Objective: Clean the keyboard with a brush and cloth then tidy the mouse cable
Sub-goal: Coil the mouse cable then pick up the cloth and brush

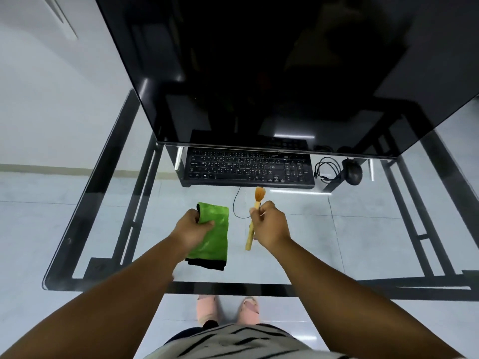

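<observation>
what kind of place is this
Likely a home or office computer workstation: a glass-topped desk on a black frame holds a large dark monitor, a black keyboard and a wired mouse, over a pale tiled floor.

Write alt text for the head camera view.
Over a glass desk, the left hand grips a green cloth and the right hand holds a wooden brush, bristles toward a black keyboard. A mouse lies right of it.
</observation>
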`<state>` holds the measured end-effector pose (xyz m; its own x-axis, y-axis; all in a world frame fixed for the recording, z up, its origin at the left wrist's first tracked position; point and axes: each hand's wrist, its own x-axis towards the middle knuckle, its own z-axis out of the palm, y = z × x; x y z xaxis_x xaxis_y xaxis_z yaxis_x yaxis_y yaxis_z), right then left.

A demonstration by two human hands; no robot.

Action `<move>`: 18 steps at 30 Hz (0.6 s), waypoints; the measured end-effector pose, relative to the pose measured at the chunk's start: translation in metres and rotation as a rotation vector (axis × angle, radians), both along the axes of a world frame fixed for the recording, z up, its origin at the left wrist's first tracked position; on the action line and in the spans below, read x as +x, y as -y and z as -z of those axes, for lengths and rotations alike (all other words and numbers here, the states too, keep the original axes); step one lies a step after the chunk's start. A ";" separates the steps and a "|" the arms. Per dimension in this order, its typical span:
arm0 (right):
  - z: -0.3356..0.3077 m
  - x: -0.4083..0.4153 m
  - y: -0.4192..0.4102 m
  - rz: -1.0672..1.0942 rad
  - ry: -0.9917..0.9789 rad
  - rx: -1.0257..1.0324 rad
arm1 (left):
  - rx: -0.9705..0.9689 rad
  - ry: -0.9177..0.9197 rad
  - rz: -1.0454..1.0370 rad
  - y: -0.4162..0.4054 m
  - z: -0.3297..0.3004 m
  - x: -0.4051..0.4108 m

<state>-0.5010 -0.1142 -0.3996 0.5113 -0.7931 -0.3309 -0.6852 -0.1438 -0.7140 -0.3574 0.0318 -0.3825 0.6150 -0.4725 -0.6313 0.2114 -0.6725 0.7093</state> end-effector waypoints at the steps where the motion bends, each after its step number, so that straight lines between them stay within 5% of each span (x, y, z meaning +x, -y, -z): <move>1: -0.003 0.004 0.004 0.002 0.032 0.005 | -0.042 -0.030 -0.030 0.001 -0.003 0.003; 18: -0.219 0.148 0.028 -0.043 0.695 -0.291 | -0.769 0.229 -0.159 0.008 -0.218 0.123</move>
